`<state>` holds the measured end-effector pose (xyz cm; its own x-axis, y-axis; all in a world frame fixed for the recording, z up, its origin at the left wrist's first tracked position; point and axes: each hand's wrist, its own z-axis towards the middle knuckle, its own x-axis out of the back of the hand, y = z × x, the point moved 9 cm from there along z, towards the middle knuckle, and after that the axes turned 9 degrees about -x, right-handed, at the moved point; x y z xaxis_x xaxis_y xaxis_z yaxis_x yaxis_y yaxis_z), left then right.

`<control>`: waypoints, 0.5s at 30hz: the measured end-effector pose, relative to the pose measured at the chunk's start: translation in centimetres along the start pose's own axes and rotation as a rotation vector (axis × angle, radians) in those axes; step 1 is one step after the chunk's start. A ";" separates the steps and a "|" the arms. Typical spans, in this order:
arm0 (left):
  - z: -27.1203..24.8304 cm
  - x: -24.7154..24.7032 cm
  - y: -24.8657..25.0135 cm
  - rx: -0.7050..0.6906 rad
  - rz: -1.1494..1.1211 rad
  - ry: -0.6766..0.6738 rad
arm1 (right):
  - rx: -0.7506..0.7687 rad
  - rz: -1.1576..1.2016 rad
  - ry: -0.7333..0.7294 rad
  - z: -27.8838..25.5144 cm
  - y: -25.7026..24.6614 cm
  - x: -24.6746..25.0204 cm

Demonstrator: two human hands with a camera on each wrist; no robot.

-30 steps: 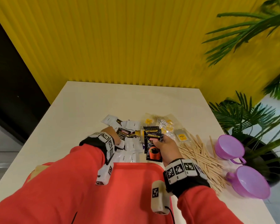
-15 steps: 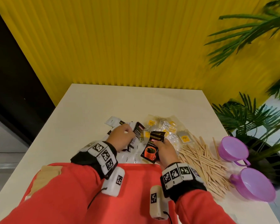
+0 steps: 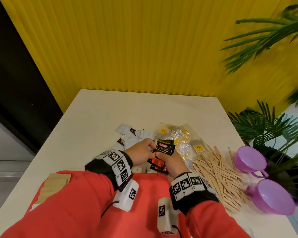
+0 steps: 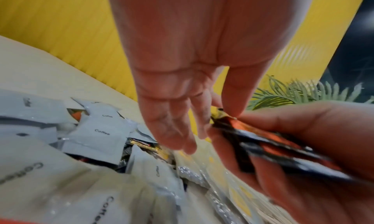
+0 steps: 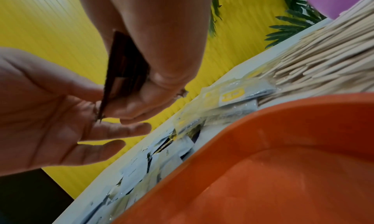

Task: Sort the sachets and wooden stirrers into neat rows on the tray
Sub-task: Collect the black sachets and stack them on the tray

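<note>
Now gathered in right hand [image 3: 172, 160]: small stack of black coffee sachets [image 3: 163, 150], left hand [image 3: 141, 152] pinching its corner above tray's [image 3: 153, 186] far edge; sorting barely begun.

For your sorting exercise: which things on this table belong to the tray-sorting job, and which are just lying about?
Belong to the job:
red tray
black coffee sachets
white coffee sachets
yellow-labelled tea sachets
wooden stirrers

Lying about:
two purple cups
potted palm
</note>
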<state>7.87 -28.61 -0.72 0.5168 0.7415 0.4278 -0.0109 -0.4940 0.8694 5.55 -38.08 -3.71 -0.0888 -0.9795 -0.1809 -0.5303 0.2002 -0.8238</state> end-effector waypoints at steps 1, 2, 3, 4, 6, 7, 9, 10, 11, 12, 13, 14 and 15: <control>0.3 0.9 -0.4 0.004 0.005 0.052 | -0.012 -0.014 0.015 0.0 0.0 0.2; 0.5 2.1 -1.0 0.033 0.028 0.137 | -0.025 -0.021 0.022 0.0 0.0 0.4; 0.4 3.7 -1.9 0.098 0.057 0.242 | -0.036 -0.030 0.033 0.1 0.2 0.6; 0.0 5.2 -3.3 0.195 0.112 0.332 | -0.046 -0.033 0.040 0.1 0.3 0.8; -0.8 7.3 -5.5 0.377 0.249 0.402 | -0.064 -0.033 0.066 0.1 0.5 1.4; -1.0 7.9 -6.2 0.445 0.329 0.383 | -0.072 -0.024 0.077 0.1 0.6 1.6; -1.1 8.0 -6.8 0.517 0.499 0.265 | -0.083 0.004 0.093 0.0 0.7 2.0; -0.9 7.6 -6.7 0.530 0.559 0.191 | -0.087 0.011 0.100 -0.1 0.8 2.2; -0.6 7.2 -6.9 0.530 0.611 0.141 | -0.091 0.011 0.103 -0.1 0.9 2.3; -0.4 6.8 -6.9 0.535 0.638 0.104 | -0.096 0.005 0.104 0.0 1.1 2.4; -0.3 6.5 -7.1 0.549 0.665 0.071 | -0.100 -0.004 0.102 0.0 1.2 2.4; -0.3 6.2 -7.2 0.569 0.694 0.052 | -0.102 -0.012 0.099 0.0 1.3 2.5; -0.2 6.0 -7.2 0.572 0.706 0.046 | -0.101 -0.017 0.093 -0.1 1.3 2.5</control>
<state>10.88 -20.55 -4.41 0.5163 0.1928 0.8345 0.1207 -0.9810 0.1519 4.56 -40.29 -5.20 -0.1547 -0.9815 -0.1128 -0.6142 0.1850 -0.7671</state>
